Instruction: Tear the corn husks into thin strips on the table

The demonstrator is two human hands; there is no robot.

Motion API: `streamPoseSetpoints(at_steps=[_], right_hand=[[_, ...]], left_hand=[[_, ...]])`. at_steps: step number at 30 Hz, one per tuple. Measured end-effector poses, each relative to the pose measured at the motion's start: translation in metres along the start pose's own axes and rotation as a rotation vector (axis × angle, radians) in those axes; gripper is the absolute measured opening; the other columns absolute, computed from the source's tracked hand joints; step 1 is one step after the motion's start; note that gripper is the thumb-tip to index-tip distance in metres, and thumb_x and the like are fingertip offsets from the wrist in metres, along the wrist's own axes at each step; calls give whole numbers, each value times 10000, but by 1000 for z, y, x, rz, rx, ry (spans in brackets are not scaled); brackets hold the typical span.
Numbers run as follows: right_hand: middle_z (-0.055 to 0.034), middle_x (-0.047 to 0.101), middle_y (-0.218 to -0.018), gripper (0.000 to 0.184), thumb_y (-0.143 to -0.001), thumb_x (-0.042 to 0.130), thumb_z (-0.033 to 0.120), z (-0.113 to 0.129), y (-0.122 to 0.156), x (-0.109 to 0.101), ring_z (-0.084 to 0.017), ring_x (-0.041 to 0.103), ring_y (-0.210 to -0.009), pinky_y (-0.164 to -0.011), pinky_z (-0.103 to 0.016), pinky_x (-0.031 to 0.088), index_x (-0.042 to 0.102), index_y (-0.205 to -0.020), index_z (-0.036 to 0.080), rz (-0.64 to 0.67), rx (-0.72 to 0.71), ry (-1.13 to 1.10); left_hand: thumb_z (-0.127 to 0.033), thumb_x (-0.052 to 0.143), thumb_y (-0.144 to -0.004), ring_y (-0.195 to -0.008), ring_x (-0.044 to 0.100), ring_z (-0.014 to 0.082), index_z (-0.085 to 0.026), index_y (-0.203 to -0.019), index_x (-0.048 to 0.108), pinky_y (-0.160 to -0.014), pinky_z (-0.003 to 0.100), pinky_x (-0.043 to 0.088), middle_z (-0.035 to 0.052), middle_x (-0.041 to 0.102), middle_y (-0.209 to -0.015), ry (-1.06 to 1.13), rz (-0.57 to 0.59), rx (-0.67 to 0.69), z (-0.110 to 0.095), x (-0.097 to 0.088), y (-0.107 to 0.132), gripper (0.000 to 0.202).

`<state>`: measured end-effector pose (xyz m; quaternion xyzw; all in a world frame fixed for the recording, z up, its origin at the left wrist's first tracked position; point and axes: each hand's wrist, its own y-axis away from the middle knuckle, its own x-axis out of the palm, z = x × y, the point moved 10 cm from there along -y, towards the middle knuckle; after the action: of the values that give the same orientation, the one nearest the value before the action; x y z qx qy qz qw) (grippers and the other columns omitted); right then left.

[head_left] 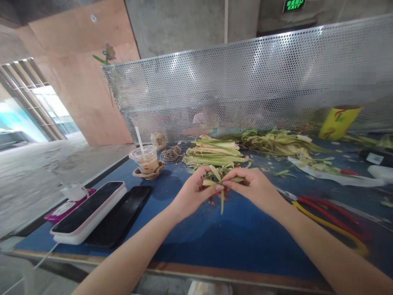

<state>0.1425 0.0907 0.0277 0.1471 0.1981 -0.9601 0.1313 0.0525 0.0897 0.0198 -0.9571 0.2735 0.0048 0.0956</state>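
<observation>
Above the middle of the blue table (196,237), my left hand (196,186) and my right hand (250,184) meet with their fingertips pinched together. Between them is a small piece of crossed pale-green leaf strips (216,174), with one strip end hanging down. Both hands grip it close to the crossing; the exact fold is too small to make out. Just behind the hands lies a pile of pale-green stalks and leaf strips (215,153). A bunch of small dried greenery (225,168) is partly hidden by my fingers.
Scissors with red and yellow handles (325,213) lie right of my right arm. At left are a drink cup (144,157) in a holder, phones (89,209) and twine (172,154). Long leaves (273,141) and a yellow roll (339,122) stand before a perforated metal screen (221,78).
</observation>
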Motion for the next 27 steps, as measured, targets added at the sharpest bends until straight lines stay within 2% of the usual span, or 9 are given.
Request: streamPoseSetpoints(at_steps=[4, 8, 12, 15, 19, 22, 27], right_hand=[[-7, 633, -742, 105, -772, 531, 288, 6, 2, -6, -146, 626, -673, -609, -280, 509, 544, -842, 212, -85, -72, 107], [-53, 612, -916, 200, -795, 502, 225, 36, 14, -9, -183, 580, -878, -747, -346, 461, 486, -995, 221, -205, -344, 495], [-78, 508, -1154, 246, -796, 529, 255, 63, 31, 9, -267, 441, -1056, -853, -470, 329, 555, -1037, 293, -238, -615, 918], [-49, 498, -1181, 177, -805, 536, 244, 69, 38, 20, -273, 393, -1064, -846, -471, 297, 605, -947, 324, -245, -701, 1051], [-39, 567, -1062, 118, -799, 543, 192, 72, 43, 25, -235, 417, -980, -797, -417, 305, 628, -770, 269, -278, -770, 1078], [-28, 599, -927, 133, -791, 551, 182, 74, 43, 19, -201, 466, -911, -759, -380, 313, 618, -698, 249, -296, -773, 970], [-34, 623, -955, 44, -767, 571, 191, 57, 25, -14, -186, 565, -920, -819, -371, 350, 589, -746, 226, -381, -511, 595]], left_hand=[[-327, 614, -734, -626, 669, 194, -118, -863, 565, -485, 218, 476, 69, 685, -677, 84, -19, -79, 11, 2, -2, 250], [-319, 672, -676, -623, 667, 184, -121, -855, 639, -440, 200, 480, 59, 693, -689, 233, -137, -162, 24, -8, -2, 269], [-289, 723, -620, -612, 657, 147, -124, -819, 676, -564, 238, 543, 42, 695, -665, 343, -219, -184, 29, -16, -1, 263], [-283, 735, -606, -615, 655, 136, -118, -808, 685, -593, 230, 543, 53, 701, -686, 371, -249, -220, 33, -17, -1, 265], [-289, 729, -615, -629, 661, 143, -103, -812, 682, -575, 207, 530, 76, 703, -694, 372, -238, -244, 36, -14, 0, 275], [-249, 752, -580, -595, 655, 134, -106, -790, 676, -562, 208, 528, 62, 704, -687, 361, -262, -236, 35, -17, 2, 264], [-221, 755, -560, -659, 669, 182, -114, -763, 673, -604, 272, 551, 45, 704, -667, 262, -279, -127, 23, -22, 2, 244]])
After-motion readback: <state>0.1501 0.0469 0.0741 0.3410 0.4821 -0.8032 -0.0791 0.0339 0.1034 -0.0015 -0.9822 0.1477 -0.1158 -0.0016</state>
